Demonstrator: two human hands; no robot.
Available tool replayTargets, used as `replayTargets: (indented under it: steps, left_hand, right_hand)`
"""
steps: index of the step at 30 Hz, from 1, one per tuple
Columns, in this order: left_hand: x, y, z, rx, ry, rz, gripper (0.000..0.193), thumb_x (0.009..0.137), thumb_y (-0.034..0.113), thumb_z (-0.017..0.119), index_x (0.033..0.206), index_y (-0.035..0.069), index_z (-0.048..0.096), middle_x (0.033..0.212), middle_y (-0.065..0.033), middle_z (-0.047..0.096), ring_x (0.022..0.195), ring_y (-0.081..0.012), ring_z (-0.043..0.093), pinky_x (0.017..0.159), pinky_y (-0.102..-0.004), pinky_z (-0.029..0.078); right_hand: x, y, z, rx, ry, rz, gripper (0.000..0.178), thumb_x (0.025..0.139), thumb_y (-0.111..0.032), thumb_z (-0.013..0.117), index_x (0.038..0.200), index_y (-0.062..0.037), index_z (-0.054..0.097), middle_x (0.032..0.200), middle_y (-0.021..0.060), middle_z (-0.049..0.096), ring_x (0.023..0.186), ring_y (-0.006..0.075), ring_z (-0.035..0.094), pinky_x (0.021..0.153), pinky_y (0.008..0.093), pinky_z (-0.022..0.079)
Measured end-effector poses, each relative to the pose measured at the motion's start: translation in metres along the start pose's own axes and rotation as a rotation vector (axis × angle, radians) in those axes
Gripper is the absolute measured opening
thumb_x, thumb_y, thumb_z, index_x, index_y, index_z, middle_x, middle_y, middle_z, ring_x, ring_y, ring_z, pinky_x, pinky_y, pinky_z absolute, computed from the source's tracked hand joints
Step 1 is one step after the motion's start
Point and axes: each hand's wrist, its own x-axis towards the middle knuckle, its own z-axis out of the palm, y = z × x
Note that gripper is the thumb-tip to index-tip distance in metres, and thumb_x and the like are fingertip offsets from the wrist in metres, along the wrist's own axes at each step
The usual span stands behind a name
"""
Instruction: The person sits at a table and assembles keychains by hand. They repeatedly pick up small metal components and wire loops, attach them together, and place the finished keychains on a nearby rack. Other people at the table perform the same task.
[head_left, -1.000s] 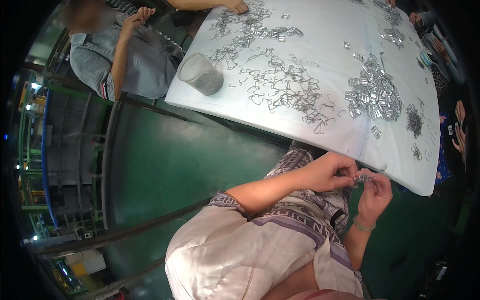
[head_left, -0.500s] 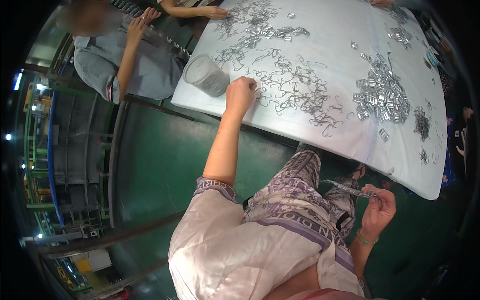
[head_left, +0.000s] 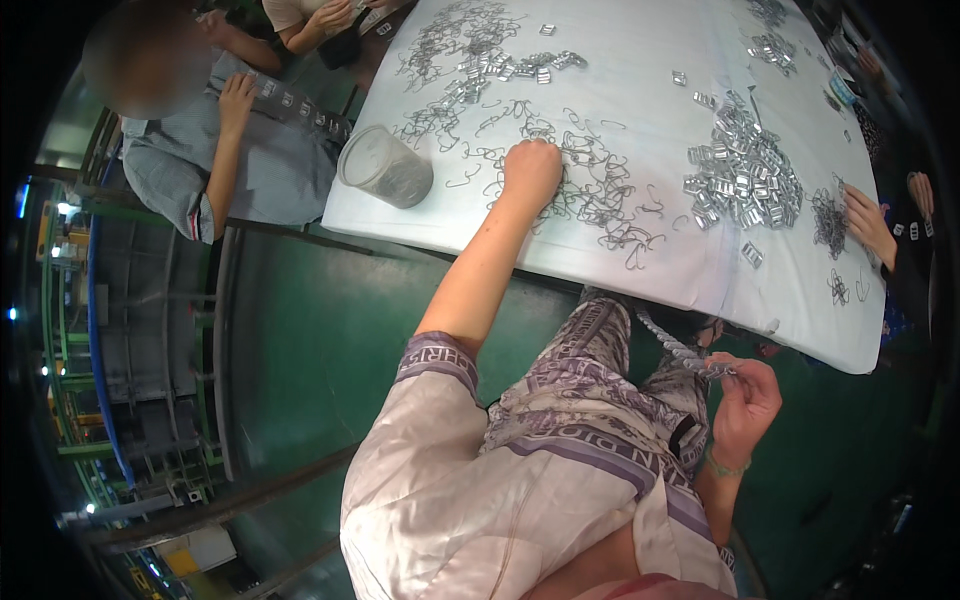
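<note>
My left hand (head_left: 533,172) is down on the table among a spread of thin bent wire hooks (head_left: 597,185). Its fingers are curled under, and what they may pinch is hidden. Beyond the table's near edge, my right hand (head_left: 745,400) grips one end of a grey strip (head_left: 675,347) that looks made of small overlapping pieces. The strip hangs away toward my knees. Left of my left hand stands a translucent plastic tub (head_left: 387,168) with small grey pieces inside. To the right lies a heap of silvery metal buckles (head_left: 742,175).
White cloth covers the table (head_left: 470,232). More hooks and buckles (head_left: 515,66) are strewn at its far side, and a dark wire pile (head_left: 828,222) lies at the right. A co-worker in grey (head_left: 270,150) is at the left; another person's hand (head_left: 870,226) reaches in from the right.
My left hand has moved right, from beside the tub into the hooks. My right hand still holds the strip. Another person's hand has come to the dark wire pile at the right.
</note>
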Motion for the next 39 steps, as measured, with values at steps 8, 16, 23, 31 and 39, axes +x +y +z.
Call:
replayTargets:
  steps: [8, 16, 23, 31, 39]
  left_hand:
    - [0.015, 0.011, -0.006, 0.115, -0.114, -0.006, 0.01, 0.071, 0.012, 0.061, 0.074, 0.007, 0.069, 0.077, -0.0118, 0.068, 0.072, -0.0278, 0.068, 0.063, -0.0368, 0.054]
    - [-0.037, 0.065, -0.076, -1.032, 0.014, -0.032, 0.005, 0.086, 0.004, 0.056, 0.085, -0.001, 0.057, 0.077, -0.0064, 0.063, 0.071, -0.0125, 0.059, 0.066, -0.0258, 0.047]
    - [-0.11, 0.146, -0.134, -1.547, -0.22, 0.36, 0.007, 0.084, -0.002, 0.058, 0.089, 0.0, 0.054, 0.088, -0.0071, 0.055, 0.082, -0.0157, 0.052, 0.073, -0.0267, 0.042]
    - [-0.115, 0.167, -0.135, -1.261, 0.03, 0.394, 0.015, 0.075, -0.006, 0.06, 0.085, 0.001, 0.052, 0.083, -0.0122, 0.052, 0.077, -0.0296, 0.051, 0.068, -0.0349, 0.041]
    - [-0.114, 0.172, -0.129, -1.261, 0.043, 0.439, 0.015, 0.075, -0.008, 0.058, 0.087, 0.0, 0.052, 0.082, -0.0135, 0.052, 0.074, -0.0311, 0.051, 0.067, -0.0356, 0.042]
  right_hand:
    - [0.001, 0.0, 0.01, -0.071, 0.081, 0.078, 0.017, 0.081, 0.013, 0.058, 0.097, 0.0049, 0.058, 0.096, 0.0168, 0.065, 0.09, 0.0203, 0.064, 0.083, 0.0308, 0.051]
    - [0.008, 0.006, 0.016, -0.129, 0.157, 0.056, 0.017, 0.082, 0.012, 0.06, 0.097, 0.0066, 0.062, 0.092, 0.0093, 0.065, 0.084, 0.0117, 0.062, 0.076, 0.0226, 0.05]
    - [0.011, 0.0, 0.024, -0.115, 0.231, 0.019, 0.017, 0.083, 0.008, 0.062, 0.1, 0.0054, 0.06, 0.091, 0.0084, 0.066, 0.082, 0.0105, 0.063, 0.071, 0.0215, 0.05]
    - [0.004, 0.003, 0.019, -0.255, 0.256, -0.068, 0.019, 0.082, 0.006, 0.064, 0.101, 0.0048, 0.061, 0.09, 0.008, 0.067, 0.084, 0.0124, 0.065, 0.073, 0.0224, 0.05]
    - [0.002, 0.009, 0.016, -0.275, 0.226, -0.031, 0.021, 0.082, 0.005, 0.064, 0.103, 0.0039, 0.06, 0.091, 0.0094, 0.067, 0.084, 0.0131, 0.065, 0.074, 0.0237, 0.051]
